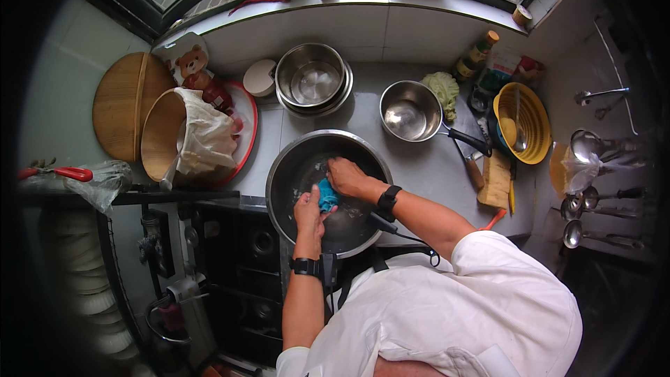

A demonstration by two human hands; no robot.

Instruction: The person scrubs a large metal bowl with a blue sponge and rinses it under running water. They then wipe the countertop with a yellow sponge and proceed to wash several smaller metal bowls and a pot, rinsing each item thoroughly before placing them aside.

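Note:
A large metal basin [384,167] with some water and suds in it stands on the counter in front of me. Inside it, my left hand [309,212] grips a wet, bunched blue cloth [327,196] from the left and below. My right hand [346,176] reaches in from the right, its fingers curled at the cloth's upper edge. How far those fingers close on the cloth is hidden by the back of the hand. Both wrists wear black bands with small devices.
Right of the basin are a saucepan [411,111], cabbage [442,91], a cleaver's wooden handle [474,174] and a yellow basket [544,125]. Stacked metal bowls [310,74] stand behind. A wooden steamer [157,139] with a draped cloth sits on a red-rimmed tray at left.

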